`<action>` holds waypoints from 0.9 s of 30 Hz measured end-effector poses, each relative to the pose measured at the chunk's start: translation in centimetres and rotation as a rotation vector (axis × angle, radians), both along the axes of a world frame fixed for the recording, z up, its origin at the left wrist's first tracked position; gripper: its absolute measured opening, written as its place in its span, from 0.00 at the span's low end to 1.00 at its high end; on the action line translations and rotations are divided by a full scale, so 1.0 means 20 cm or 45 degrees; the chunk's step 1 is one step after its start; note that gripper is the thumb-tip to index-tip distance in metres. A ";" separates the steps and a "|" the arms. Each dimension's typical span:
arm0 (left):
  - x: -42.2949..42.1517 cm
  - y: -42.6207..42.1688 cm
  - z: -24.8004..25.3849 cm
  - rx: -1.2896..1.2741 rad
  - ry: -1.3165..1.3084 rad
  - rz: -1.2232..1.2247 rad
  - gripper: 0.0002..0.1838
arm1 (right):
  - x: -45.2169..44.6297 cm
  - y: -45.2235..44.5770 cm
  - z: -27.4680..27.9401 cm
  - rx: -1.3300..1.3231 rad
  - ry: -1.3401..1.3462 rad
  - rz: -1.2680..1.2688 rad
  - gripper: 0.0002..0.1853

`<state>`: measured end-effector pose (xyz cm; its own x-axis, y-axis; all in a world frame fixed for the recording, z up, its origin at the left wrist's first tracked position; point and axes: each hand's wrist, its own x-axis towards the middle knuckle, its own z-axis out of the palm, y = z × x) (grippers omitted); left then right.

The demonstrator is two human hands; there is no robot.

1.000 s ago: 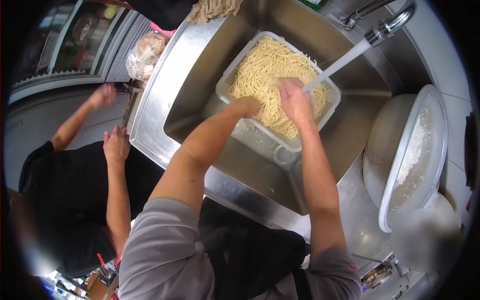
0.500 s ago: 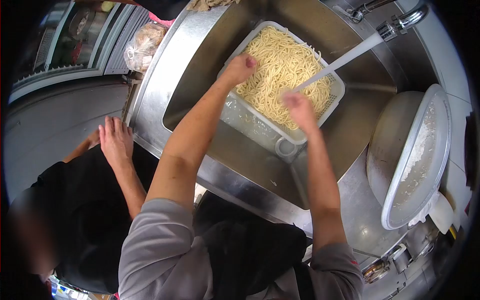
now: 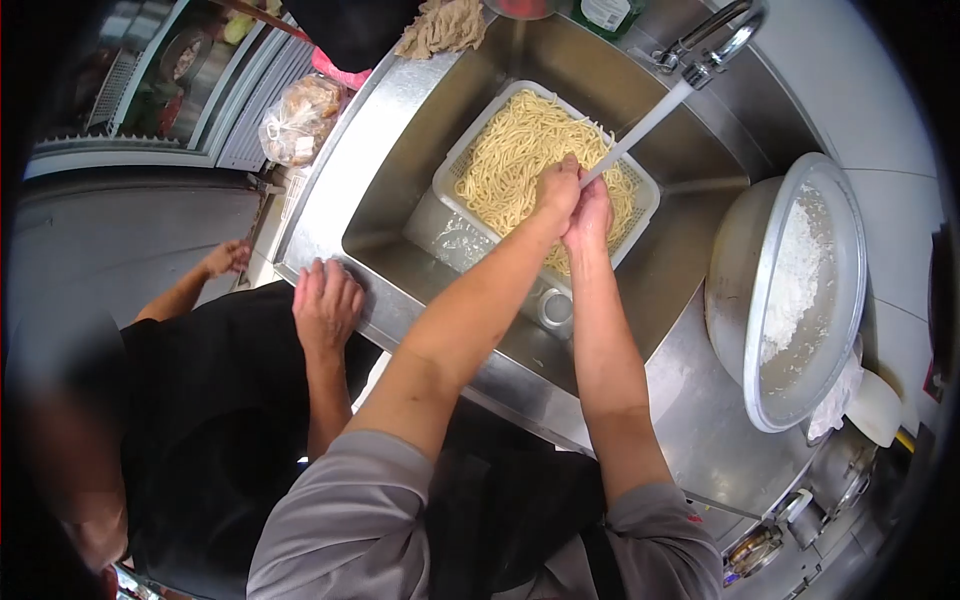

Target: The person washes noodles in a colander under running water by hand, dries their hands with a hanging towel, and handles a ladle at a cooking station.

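Observation:
Pale yellow noodles fill a white perforated basket in a steel sink. Over the basket's right half, my left hand and my right hand are together, touching each other. A stream of water from the tap falls at my right hand. The fingers of both hands are bunched and partly hide one another, so whether anything is between them cannot be made out.
A large metal basin with white residue leans on the right. A co-worker's hand rests on the sink's left edge. A brown cloth, a plastic bag of food and a green bottle lie around the sink.
My left hand has moved right from the basket's left side and met my right hand under the water. The co-worker's nearer hand has come onto the sink's edge.

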<state>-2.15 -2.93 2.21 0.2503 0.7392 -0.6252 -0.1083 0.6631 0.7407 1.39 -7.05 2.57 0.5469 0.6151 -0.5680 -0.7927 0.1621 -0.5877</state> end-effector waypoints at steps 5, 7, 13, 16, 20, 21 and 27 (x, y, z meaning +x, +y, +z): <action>0.09 0.03 0.36 0.269 0.005 0.013 0.19 | 0.09 0.08 0.31 0.007 -0.351 -0.014 0.18; 0.15 0.07 0.45 0.337 -0.109 0.069 0.19 | 0.14 0.12 0.48 0.069 -0.475 -0.012 0.18; 0.22 0.18 0.56 0.432 -0.195 0.158 0.18 | 0.24 0.24 0.56 0.163 -0.533 0.027 0.16; 0.15 0.19 0.22 0.507 0.564 0.039 0.18 | 0.27 0.21 0.18 -0.170 -0.735 0.294 0.09; -0.03 0.09 0.18 0.113 0.475 -0.016 0.24 | 0.23 0.05 0.04 -0.443 -0.681 0.247 0.11; -0.03 0.08 0.18 -0.016 0.300 -0.025 0.21 | 0.21 0.03 0.10 -0.238 -0.387 0.215 0.11; 0.19 0.13 0.49 0.274 -0.361 0.242 0.13 | 0.19 0.16 0.58 0.108 -0.393 0.059 0.14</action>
<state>1.61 -0.39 12.00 0.2369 0.8954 -0.3771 -0.4338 0.4448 0.7836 5.24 -3.93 14.24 0.6558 0.6813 -0.3252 -0.5868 0.1890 -0.7874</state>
